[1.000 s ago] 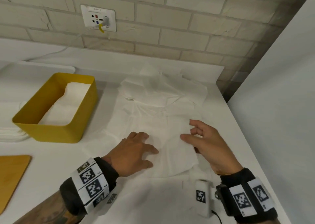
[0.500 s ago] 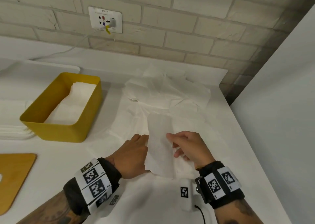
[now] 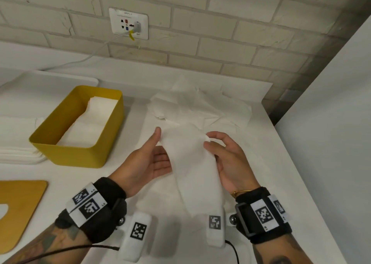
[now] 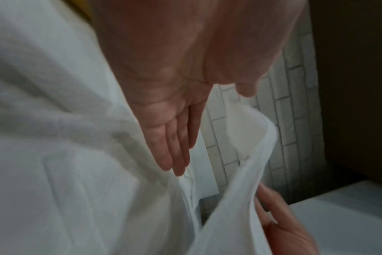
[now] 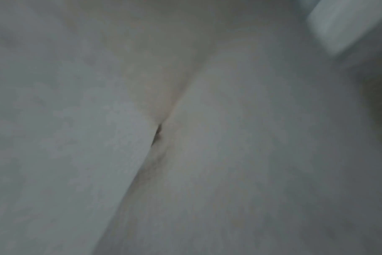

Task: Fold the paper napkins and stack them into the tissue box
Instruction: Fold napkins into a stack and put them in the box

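Note:
A white paper napkin (image 3: pixel 192 163), folded into a long strip, hangs above the table between my hands. My right hand (image 3: pixel 226 159) pinches its upper right edge between thumb and fingers. My left hand (image 3: pixel 152 163) is turned palm inward with the thumb up by the napkin's top left corner. In the left wrist view its fingers (image 4: pixel 175 146) lie straight beside the paper (image 4: pixel 240 181) and grip nothing. The yellow tissue box (image 3: pixel 76 155) stands to the left with folded napkins (image 3: pixel 90 123) inside. A loose pile of unfolded napkins (image 3: pixel 200 107) lies behind my hands. Blurred white paper (image 5: pixel 185 155) fills the right wrist view.
A wooden lid (image 3: pixel 20 203) lies at the near left. A stack of white sheets (image 3: pixel 18 153) sits left of the box, and a white tray (image 3: pixel 50 83) lies behind it. A brick wall with a socket (image 3: pixel 128 23) is at the back. A white panel (image 3: pixel 331 143) borders the table's right edge.
The napkin lay flat under both hands. My right hand folded it over and lifted it off the table. My left hand turned from palm down to palm inward beside it.

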{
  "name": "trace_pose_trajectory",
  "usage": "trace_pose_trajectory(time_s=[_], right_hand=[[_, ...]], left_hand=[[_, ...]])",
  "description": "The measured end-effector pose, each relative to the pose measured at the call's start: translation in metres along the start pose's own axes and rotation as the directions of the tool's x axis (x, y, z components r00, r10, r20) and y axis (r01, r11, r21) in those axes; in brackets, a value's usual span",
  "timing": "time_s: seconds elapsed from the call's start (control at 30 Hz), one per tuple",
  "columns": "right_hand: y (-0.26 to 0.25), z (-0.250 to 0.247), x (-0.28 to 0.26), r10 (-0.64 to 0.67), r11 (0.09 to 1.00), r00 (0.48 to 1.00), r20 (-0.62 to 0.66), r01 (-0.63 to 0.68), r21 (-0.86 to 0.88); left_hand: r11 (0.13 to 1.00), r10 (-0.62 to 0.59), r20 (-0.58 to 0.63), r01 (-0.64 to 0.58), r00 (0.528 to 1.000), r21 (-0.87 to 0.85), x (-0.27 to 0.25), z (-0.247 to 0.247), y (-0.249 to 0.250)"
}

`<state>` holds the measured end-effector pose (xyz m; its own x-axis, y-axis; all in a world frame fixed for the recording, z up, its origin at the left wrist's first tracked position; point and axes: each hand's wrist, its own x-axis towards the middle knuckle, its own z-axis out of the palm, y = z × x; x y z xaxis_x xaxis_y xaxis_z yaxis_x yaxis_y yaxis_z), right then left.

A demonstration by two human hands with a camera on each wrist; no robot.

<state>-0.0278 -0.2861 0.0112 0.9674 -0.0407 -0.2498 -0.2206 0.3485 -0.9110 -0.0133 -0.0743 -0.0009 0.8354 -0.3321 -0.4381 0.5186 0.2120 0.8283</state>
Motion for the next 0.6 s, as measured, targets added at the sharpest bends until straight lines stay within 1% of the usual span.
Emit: trace_pose_trajectory(time_s=[0.07, 0.13, 0.17, 0.2, 0.27, 0.33, 0.4, 0.43, 0.47, 0.53, 0.57, 0.6], right_hand=[[0.006, 0.009, -0.001, 0.003, 1.000, 1.000, 0.029, -0.003, 0.012], [0.016, 0.016, -0.001, 0.009, 1.000, 1.000, -0.008, -0.009, -0.002], [0.021, 0.019, -0.001, 0.012, 1.000, 0.999, -0.038, -0.012, -0.017], [0.027, 0.021, -0.001, 0.021, 0.999, 0.998, -0.056, -0.023, -0.027], [0.038, 0.022, -0.003, 0.056, 0.997, 0.997, -0.044, -0.058, -0.049], [0.047, 0.020, -0.006, 0.093, 0.986, 0.995, -0.024, -0.096, -0.135], [0.051, 0.016, -0.014, 0.143, 0.949, 0.990, 0.008, -0.135, -0.285], [0.051, 0.012, -0.019, 0.176, 0.928, 0.984, 0.031, -0.155, -0.338], [0.050, 0.007, -0.025, 0.215, 0.917, 0.975, 0.056, -0.182, -0.356], [0.044, -0.005, -0.035, 0.287, 0.900, 0.951, 0.114, -0.228, -0.371], [0.037, -0.011, -0.039, 0.307, 0.880, 0.944, 0.125, -0.231, -0.414], [0.029, -0.017, -0.041, 0.308, 0.854, 0.945, 0.108, -0.225, -0.469]], left_hand=[[0.995, 0.014, 0.119, -0.003, 0.993, -0.097, -0.005, 0.006, 0.002], [0.989, 0.072, 0.162, -0.049, 0.984, -0.139, -0.007, 0.010, 0.001], [0.988, 0.082, 0.143, -0.062, 0.986, -0.139, -0.007, 0.011, 0.000], [0.990, 0.086, 0.092, -0.075, 0.992, -0.116, -0.006, 0.013, 0.000], [0.994, 0.090, -0.041, -0.092, 0.995, -0.062, -0.002, 0.015, -0.004], [0.992, 0.088, -0.122, -0.098, 0.989, -0.080, 0.003, 0.010, -0.010], [0.982, 0.086, -0.171, -0.112, 0.981, -0.151, 0.006, 0.004, -0.011], [0.975, 0.087, -0.198, -0.124, 0.976, -0.182, 0.008, 0.000, -0.010], [0.970, 0.089, -0.220, -0.135, 0.971, -0.204, 0.009, -0.004, -0.007], [0.959, 0.096, -0.224, -0.151, 0.970, -0.241, 0.010, -0.012, -0.002], [0.954, 0.101, -0.211, -0.155, 0.972, -0.258, 0.010, -0.016, -0.001], [0.950, 0.103, -0.196, -0.154, 0.975, -0.270, 0.010, -0.019, -0.001]])
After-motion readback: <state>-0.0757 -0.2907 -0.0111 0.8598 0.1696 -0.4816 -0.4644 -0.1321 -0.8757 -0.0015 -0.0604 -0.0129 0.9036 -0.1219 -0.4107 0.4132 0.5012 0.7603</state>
